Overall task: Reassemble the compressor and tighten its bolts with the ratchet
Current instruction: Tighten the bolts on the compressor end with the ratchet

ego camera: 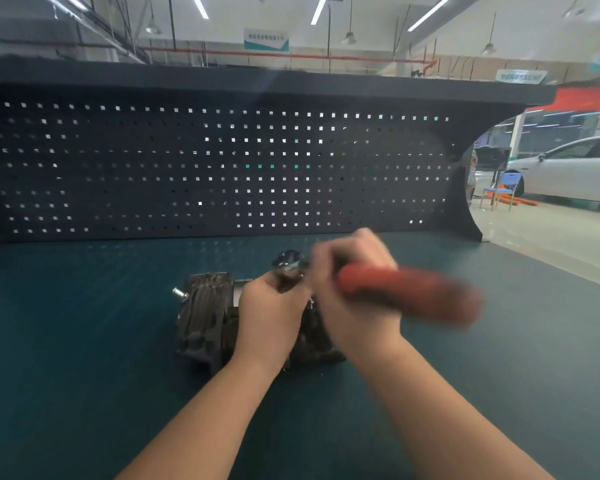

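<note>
Behind the dark green bench (84, 341) stands a black board full of little square holes (205, 168), and far off on the right a white car (568, 168) is parked by a blue chair (503, 192). On the bench, near the middle, lies the compressor (205, 317), a dark ribbed metal block with a small silver bolt (178, 292) sticking out of its left end. The left hand (271, 317) rests on top of the compressor, its fingers (257, 289) curled around a small part there. The right hand (354, 289) is just beside it, fingers wrapped tight around the ratchet (409, 294), whose red handle points off to the right and looks blurry. The shiny head of the ratchet sits over the top of the compressor, between the two hands.
</note>
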The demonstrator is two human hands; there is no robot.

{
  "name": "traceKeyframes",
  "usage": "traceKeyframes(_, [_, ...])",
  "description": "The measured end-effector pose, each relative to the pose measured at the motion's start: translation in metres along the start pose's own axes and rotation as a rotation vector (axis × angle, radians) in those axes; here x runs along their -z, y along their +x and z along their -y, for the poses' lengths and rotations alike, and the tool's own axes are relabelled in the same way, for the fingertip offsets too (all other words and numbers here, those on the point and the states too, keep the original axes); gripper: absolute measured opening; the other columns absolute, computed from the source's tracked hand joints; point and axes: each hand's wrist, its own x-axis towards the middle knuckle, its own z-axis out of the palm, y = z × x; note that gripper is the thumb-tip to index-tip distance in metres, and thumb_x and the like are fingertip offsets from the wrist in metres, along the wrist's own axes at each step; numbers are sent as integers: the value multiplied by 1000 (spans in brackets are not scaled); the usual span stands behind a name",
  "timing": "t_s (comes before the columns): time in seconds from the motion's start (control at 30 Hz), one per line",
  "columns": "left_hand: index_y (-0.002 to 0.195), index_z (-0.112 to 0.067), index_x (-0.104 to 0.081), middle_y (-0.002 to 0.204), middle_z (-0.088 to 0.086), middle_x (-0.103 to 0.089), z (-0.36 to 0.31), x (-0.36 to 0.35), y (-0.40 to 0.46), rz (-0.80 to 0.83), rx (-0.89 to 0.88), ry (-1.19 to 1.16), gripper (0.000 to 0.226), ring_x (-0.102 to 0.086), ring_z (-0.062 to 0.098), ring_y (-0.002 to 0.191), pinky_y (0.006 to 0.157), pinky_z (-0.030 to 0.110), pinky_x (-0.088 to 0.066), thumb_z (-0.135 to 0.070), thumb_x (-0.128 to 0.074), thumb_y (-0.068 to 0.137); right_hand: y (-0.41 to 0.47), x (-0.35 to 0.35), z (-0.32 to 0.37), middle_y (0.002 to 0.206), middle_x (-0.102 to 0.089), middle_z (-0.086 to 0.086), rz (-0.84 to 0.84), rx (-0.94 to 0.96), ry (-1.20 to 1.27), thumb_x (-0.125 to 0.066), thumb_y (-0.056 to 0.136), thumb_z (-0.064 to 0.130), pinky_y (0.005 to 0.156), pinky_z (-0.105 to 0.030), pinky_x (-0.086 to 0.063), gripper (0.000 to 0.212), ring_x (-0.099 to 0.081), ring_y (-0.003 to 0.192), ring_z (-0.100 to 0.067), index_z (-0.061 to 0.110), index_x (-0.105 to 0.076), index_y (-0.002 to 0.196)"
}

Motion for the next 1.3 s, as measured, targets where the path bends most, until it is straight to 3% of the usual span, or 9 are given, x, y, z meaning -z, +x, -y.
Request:
traceKeyframes(0.07, [71, -20, -63, 61, -9, -61, 2, 5, 4, 15, 81, -14, 30, -55, 5, 58, 52, 15, -44, -4, -54, 95, -3, -6, 8, 65, -45, 1, 162, 325, -75, -68, 83, 25, 55, -26, -33, 15, -40, 59, -16, 15, -63, 74])
traceKeyframes(0.13, [82, -6, -61, 74, 7, -62, 1, 8, 8, 110, 145, -72, 22, -58, 18, 73, 65, 26, -50, 5, -47, 95, -3, -6, 4, 65, -47, -6, 231, 360, -151, -72, 78, 31, 52, -28, -30, 21, -40, 55, -23, 10, -69, 75])
traceKeyframes(0.23, [66, -13, -68, 69, 5, -69, -6, 8, 4, 179, 76, -32, 28, -62, 12, 69, 64, 21, -49, 1, -59, 89, -4, 5, -8, 61, -55, -4, 217, 109, -120, -56, 81, 25, 50, -28, -42, 25, -51, 52, -21, 7, -72, 74])
traceKeyframes(0.37, [77, -25, -74, 76, -15, -75, -12, 6, 3, 215, 20, 6, 13, -65, -9, 72, 62, 4, -44, -18, -69, 87, -2, 12, -15, 53, -55, -5, 106, -490, 153, -41, 87, 41, 53, -29, -45, 43, -53, 52, -11, 6, -54, 65])
traceKeyframes(0.47, [89, -24, -74, 84, -14, -76, -12, 8, 2, 238, 12, 66, 12, -68, -4, 83, 70, 8, -48, -21, -63, 92, 1, 9, -20, 57, -54, -22, 32, -630, 203, -42, 87, 45, 52, -41, -43, 47, -53, 55, -38, 5, -54, 66])
traceKeyframes(0.57, [102, -17, -74, 96, -4, -76, -12, 12, 3, 265, 18, 15, 18, -69, 7, 97, 85, 17, -50, -22, -59, 95, -1, 6, -21, 55, -57, -15, -9, -727, 262, -48, 89, 39, 50, -36, -45, 38, -56, 52, -35, 13, -55, 62])
traceKeyframes(0.73, [107, -9, -71, 98, 2, -76, -13, 12, 6, 270, 38, -98, 20, -71, 11, 94, 81, 15, -52, -13, -55, 96, -6, 3, -23, 50, -60, 1, -53, -785, 380, -50, 94, 24, 42, -17, -42, 34, -57, 41, -12, 5, -53, 66])
traceKeyframes(1.17, [109, -15, -73, 97, -4, -76, -11, 8, 9, 240, 51, 36, 22, -70, 8, 98, 97, 29, -50, -25, -62, 93, 0, 7, -24, 49, -58, -2, -82, -835, 367, -47, 97, 14, 43, -19, -40, 33, -52, 39, -12, -4, -49, 69])
traceKeyframes(1.3, [108, -15, -73, 98, -3, -76, -12, 12, 10, 273, 80, 28, 20, -69, 7, 97, 93, 23, -49, -23, -63, 93, 0, 8, -22, 51, -53, -7, -30, -734, 267, -49, 91, 29, 45, -22, -40, 38, -49, 43, -13, -1, -47, 67])
